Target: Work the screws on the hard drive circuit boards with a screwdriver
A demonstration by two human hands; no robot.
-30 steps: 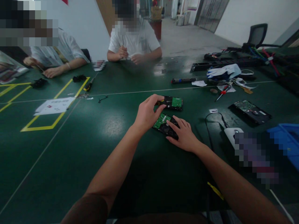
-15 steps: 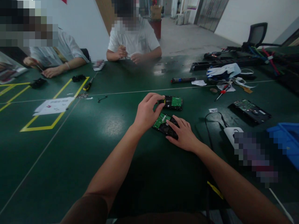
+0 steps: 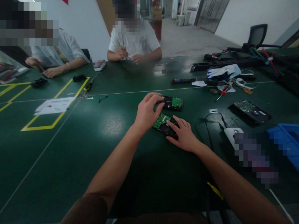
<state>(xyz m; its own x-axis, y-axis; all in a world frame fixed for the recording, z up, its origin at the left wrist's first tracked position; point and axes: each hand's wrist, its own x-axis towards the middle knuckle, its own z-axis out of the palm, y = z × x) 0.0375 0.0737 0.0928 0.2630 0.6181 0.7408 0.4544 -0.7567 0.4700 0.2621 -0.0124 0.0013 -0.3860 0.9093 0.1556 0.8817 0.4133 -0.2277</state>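
A hard drive (image 3: 161, 123) with a green circuit board lies tilted on the green table in front of me. My right hand (image 3: 183, 133) grips it from the right, the index finger on top and the thumb at its near edge. My left hand (image 3: 150, 109) is closed in a pinch above the drive's upper left end. Its fingers hold the small dark handle of what looks like a screwdriver, mostly hidden by them. Just behind, a second hard drive (image 3: 174, 102) lies board side up, partly covered by the left fingertips.
A third hard drive (image 3: 251, 112), a red screwdriver (image 3: 223, 93) and a blue bin (image 3: 287, 140) are at the right. Behind lie a dark pen-like tool (image 3: 183, 81) and white gloves (image 3: 224, 73). A yellow-black screwdriver (image 3: 88, 84) and papers (image 3: 53, 105) lie left. Two people sit opposite.
The yellow patch seen at my left fingertips has gone from sight, as the handle has turned slightly. Both hands and the drives stay in place.
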